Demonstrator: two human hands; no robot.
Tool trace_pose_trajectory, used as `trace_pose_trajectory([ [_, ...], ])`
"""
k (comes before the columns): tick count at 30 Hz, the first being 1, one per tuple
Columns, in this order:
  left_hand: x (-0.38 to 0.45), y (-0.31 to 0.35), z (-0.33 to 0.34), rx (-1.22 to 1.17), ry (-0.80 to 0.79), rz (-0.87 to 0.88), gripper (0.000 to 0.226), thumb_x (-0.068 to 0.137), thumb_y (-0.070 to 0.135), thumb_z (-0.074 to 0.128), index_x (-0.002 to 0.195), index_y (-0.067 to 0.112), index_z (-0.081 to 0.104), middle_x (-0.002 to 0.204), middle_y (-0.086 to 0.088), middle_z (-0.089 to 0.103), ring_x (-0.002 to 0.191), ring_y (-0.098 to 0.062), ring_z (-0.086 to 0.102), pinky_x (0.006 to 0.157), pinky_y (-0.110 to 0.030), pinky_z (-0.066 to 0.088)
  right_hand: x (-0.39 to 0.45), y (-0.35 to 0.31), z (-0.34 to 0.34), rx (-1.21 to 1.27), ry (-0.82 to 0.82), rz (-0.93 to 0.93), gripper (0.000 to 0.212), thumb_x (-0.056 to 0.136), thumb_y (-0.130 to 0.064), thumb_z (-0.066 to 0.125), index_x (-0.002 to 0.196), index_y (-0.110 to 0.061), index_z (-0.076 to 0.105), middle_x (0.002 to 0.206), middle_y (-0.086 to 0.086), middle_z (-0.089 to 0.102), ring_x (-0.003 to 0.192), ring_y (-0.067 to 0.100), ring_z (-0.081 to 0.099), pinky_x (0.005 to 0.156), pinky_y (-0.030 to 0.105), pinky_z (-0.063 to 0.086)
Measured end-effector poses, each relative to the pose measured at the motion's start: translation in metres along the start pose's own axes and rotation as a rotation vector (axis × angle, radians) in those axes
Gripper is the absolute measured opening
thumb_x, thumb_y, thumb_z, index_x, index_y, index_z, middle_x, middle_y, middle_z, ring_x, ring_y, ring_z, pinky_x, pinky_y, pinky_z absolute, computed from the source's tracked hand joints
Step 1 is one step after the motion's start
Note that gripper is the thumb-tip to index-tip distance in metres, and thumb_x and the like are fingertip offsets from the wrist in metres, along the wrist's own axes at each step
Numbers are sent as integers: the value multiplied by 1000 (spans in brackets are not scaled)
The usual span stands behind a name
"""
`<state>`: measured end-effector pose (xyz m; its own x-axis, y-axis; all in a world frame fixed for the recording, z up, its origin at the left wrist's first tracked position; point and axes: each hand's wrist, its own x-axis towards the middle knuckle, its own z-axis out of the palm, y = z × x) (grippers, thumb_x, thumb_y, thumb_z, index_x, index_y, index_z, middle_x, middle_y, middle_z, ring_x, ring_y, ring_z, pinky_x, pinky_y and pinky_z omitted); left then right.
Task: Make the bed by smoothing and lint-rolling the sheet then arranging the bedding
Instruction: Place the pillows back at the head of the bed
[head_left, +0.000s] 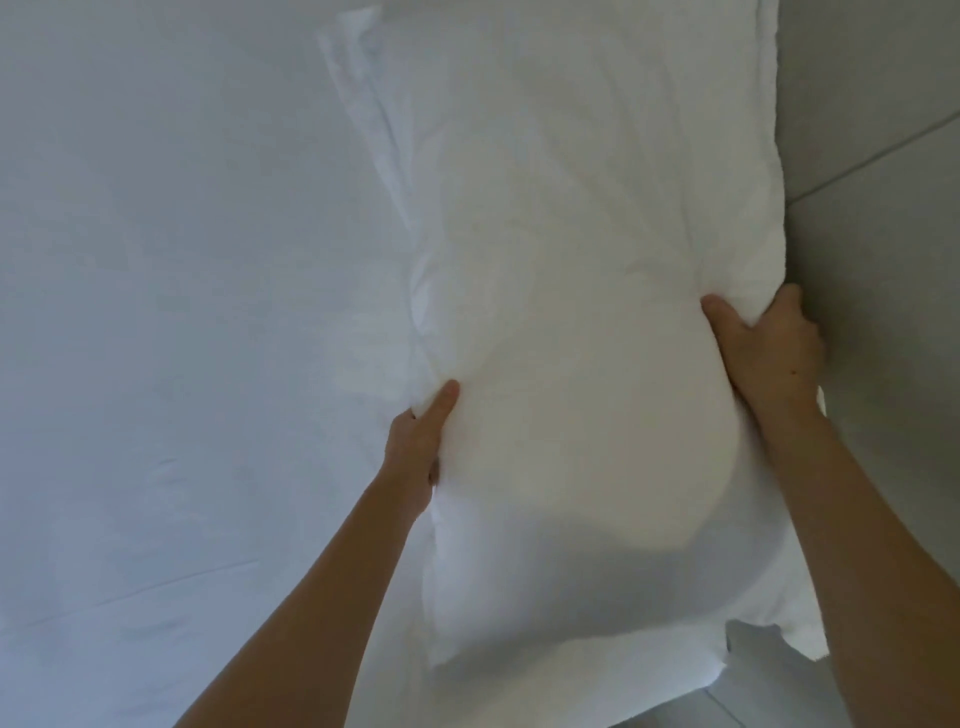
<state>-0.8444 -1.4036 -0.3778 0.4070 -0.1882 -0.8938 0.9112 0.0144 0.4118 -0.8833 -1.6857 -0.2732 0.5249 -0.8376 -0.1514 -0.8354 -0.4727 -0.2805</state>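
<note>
The pillow (561, 364) sits between my hands on the sheet (182, 312); my left hand (421, 441) grips its left edge and my right hand (769, 343) pinches its right edge beside the grey headboard (878, 156). It is white, plump and lightly creased.

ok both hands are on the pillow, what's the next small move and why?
Probably lower the pillow flat onto the sheet, its long right edge kept along the grey panel. The left hand and right hand each grip a long side, the fabric is bunched at both grips, and the near end seems to overhang the bed edge, so it does not look settled.
</note>
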Motion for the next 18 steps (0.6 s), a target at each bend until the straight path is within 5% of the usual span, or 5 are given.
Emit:
trace_pose_trajectory([
  [4, -15, -8, 8, 160, 418, 338, 20, 87, 22, 68, 81, 8, 55, 74, -2, 59, 68, -21, 56, 56, -24, 46, 1, -1, -24, -49, 239, -171, 44, 90, -46, 59, 88, -3, 49, 89, 31, 59, 83, 44, 58, 69, 47, 42],
  [6, -27, -23, 11, 316, 525, 445, 28, 92, 18, 61, 71, 14, 42, 67, 0, 51, 60, -18, 47, 50, -15, 35, -2, 3, -36, -32, 342, -205, 41, 90, -53, 52, 83, -14, 39, 80, 27, 54, 77, 43, 55, 67, 52, 43],
  [12, -6, -57, 1, 624, 374, 160, 22, 99, 36, 48, 105, 15, 49, 92, -2, 59, 90, -28, 57, 73, -34, 41, -8, 11, -23, -224, 279, -192, 34, 97, -41, 50, 96, -6, 49, 87, 32, 59, 79, 47, 57, 64, 41, 32],
  [15, -6, -63, -9, 676, 336, 234, 16, 98, 36, 48, 97, 20, 51, 87, 7, 61, 86, -22, 60, 73, -34, 45, -1, 12, -21, -246, 231, -178, 36, 97, -38, 52, 107, -3, 50, 94, 33, 60, 86, 48, 57, 65, 39, 28],
  [18, -13, -76, -21, 464, 277, 235, 22, 94, 34, 57, 87, 14, 60, 74, 5, 61, 72, -18, 59, 66, -33, 47, -5, 14, -24, -244, 252, -174, 40, 95, -39, 51, 112, -3, 46, 98, 31, 61, 87, 48, 57, 67, 41, 31],
])
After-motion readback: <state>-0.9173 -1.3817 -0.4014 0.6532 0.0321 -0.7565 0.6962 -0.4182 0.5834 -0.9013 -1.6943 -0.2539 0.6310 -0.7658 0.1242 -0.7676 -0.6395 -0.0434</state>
